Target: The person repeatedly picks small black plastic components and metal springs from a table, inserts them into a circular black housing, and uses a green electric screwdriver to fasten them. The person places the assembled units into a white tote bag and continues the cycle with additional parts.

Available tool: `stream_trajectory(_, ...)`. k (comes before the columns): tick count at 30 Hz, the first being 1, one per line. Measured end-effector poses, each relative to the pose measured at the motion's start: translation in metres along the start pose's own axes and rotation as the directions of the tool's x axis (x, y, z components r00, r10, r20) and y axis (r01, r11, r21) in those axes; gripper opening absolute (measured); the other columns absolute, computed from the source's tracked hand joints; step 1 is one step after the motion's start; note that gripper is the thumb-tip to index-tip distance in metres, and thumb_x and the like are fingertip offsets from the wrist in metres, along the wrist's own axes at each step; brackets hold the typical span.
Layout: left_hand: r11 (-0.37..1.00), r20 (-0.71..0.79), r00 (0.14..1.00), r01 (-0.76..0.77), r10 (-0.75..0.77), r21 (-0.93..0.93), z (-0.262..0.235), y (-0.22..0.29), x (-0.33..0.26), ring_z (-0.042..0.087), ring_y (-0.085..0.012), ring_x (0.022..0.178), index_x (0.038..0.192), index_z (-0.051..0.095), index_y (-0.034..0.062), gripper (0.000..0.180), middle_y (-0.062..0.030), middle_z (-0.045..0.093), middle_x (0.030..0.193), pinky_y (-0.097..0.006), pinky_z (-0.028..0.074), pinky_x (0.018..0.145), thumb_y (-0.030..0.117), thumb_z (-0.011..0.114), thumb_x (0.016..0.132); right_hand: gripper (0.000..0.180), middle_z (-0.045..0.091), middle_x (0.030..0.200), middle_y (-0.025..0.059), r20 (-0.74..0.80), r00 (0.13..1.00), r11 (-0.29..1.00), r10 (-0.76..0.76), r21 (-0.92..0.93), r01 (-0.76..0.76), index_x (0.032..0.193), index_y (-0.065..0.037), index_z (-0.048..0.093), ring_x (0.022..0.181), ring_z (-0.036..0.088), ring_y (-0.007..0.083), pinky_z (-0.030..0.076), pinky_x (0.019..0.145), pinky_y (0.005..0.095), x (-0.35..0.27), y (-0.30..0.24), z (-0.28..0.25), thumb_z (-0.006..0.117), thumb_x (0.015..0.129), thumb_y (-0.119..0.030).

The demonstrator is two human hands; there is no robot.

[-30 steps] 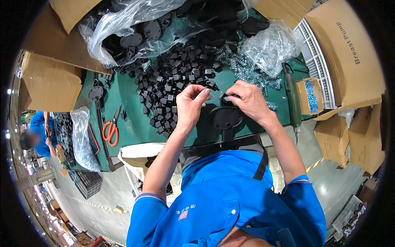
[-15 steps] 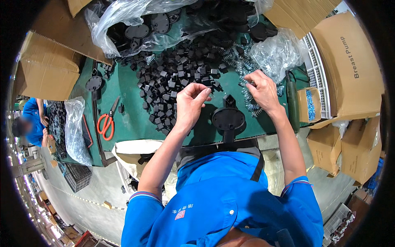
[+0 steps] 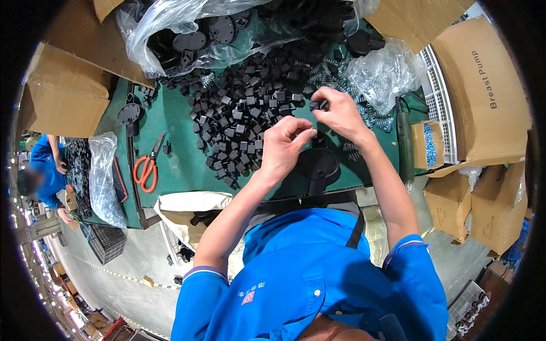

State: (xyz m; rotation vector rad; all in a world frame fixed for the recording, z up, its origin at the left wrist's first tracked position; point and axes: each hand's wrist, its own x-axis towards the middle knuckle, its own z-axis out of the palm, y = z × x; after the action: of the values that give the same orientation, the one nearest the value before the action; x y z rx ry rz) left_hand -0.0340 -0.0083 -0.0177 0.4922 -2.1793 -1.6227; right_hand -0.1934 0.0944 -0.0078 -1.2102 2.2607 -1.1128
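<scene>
My left hand [image 3: 282, 146] is closed in a pinch near the middle of the green bench. A tiny pale bit shows at its fingertips, too small to make out. To its right, my right hand [image 3: 343, 117] grips a small black block [image 3: 314, 105] between thumb and fingers. Below both hands lies a round black plastic part [image 3: 318, 165] with a stem pointing toward me; my left hand partly covers its far end. A heap of small black blocks [image 3: 244, 113] spreads to the left and beyond. Metal coil springs [image 3: 372, 116] lie in a pile behind my right hand.
Orange-handled scissors [image 3: 147, 170] and another round black part [image 3: 131, 113] lie at left. Clear bags [image 3: 387, 74] and a green cylindrical tool [image 3: 405, 142] stand right, by a small box of blue pieces [image 3: 429, 145]. Cartons [image 3: 483, 85] surround the bench. A co-worker [image 3: 45, 170] sits far left.
My right hand has moved from the springs leftward to the edge of the block heap and now holds a block. My left hand has shifted right, still pinched, nearer the round part.
</scene>
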Motion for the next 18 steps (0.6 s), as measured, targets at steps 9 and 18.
stream_trajectory(9,0.849,0.101,0.956,-0.292,0.277,0.439,0.02,0.002,0.0,0.063,-0.0247,0.079,0.089,0.067,0.0063,0.018,-0.0067,0.062,0.087,-0.035,0.051,0.066,0.012,0.077,0.075,0.027,0.064,0.099,0.0056,0.042,0.998,0.832,0.048,0.551,-0.063,0.108,0.002,0.059,0.086,0.063,0.0096,0.052,0.073,0.0234,-0.064,-0.006,-0.029,0.064,0.082,0.006)
stream_trajectory(18,0.907,0.077,0.982,-0.186,0.17,0.377,0.021,-0.007,-0.005,0.063,-0.0269,0.083,0.092,0.068,0.0056,0.025,-0.0086,0.061,0.093,-0.036,0.052,0.07,0.015,0.079,0.073,0.025,0.063,0.098,0.0033,-0.065,0.996,0.849,0.053,0.528,-0.011,0.103,0.001,0.063,0.086,0.061,0.0078,0.052,0.071,0.022,-0.077,-0.006,-0.012,0.069,0.079,0.004)
